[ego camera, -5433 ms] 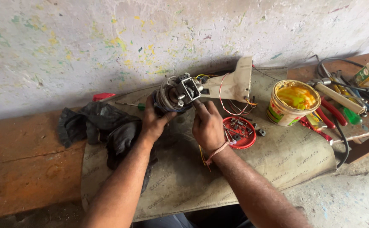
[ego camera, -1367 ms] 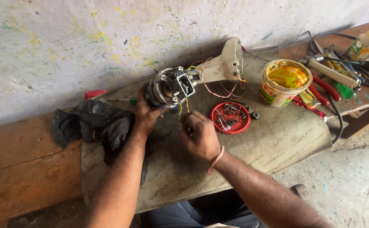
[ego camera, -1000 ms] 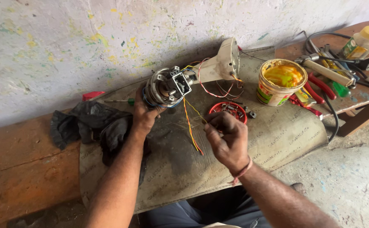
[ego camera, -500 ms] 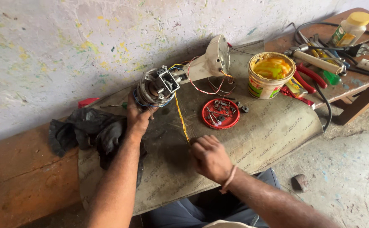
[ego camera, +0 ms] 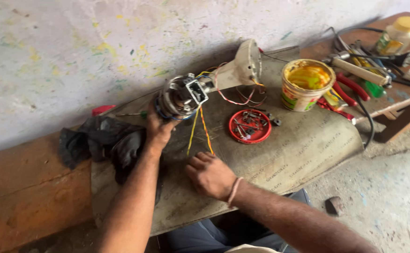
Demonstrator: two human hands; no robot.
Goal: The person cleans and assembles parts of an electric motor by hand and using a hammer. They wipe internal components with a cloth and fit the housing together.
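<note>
A small electric motor (ego camera: 181, 96) with a cream plastic housing (ego camera: 242, 70) lies on a grey sheet (ego camera: 308, 145) over a wooden bench. My left hand (ego camera: 160, 126) grips the motor's round metal end from below. Yellow and orange wires (ego camera: 200, 133) run from the motor down to my right hand (ego camera: 209, 174), which pinches their ends near the sheet's front. More thin red wires loop between the motor and the housing.
A red lid (ego camera: 250, 126) with several screws sits right of the wires. A yellow tub (ego camera: 306, 84), red-handled pliers (ego camera: 350, 86), a bottle (ego camera: 397, 35) and cables crowd the right end. Dark cloth (ego camera: 99, 140) lies at left. A painted wall stands behind.
My right hand has pulled the yellow and orange wires out from the motor and drawn them down toward the front edge. My left hand has stayed on the motor.
</note>
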